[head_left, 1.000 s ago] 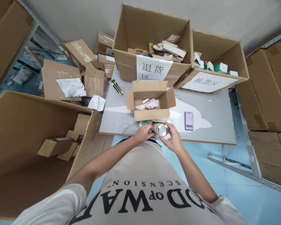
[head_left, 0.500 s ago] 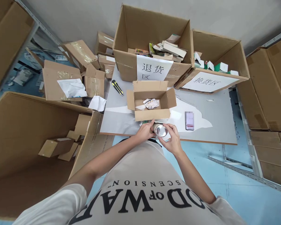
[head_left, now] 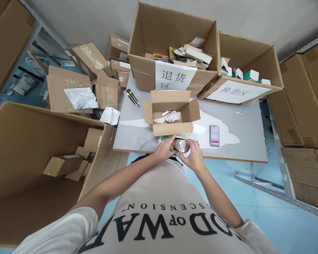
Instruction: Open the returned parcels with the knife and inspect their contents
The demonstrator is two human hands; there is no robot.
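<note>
A small can (head_left: 180,145) with a shiny silver end is held at the table's front edge, close to my body. My left hand (head_left: 165,148) grips its darker body from the left, fingers closed. From the other side, my right hand (head_left: 193,155) has thumb and fingers curled round the silver end, which is turned partly to the right. Just beyond the hands stands an open carton (head_left: 172,129) with its flaps spread and crumpled printed paper (head_left: 171,116) inside. Something flat and greenish (head_left: 164,138) lies between carton and left hand, mostly hidden.
A yellow-black utility knife (head_left: 133,98) lies left on the grey table (head_left: 132,139), a phone (head_left: 214,135) right. Behind stand a large box (head_left: 143,67) of books and a labelled box (head_left: 238,92) holding green-white packs. A huge carton (head_left: 37,141) with smaller boxes stands left.
The can has tipped, so its silver end faces more to the right. My right hand has shifted slightly with it; both hands keep their hold.
</note>
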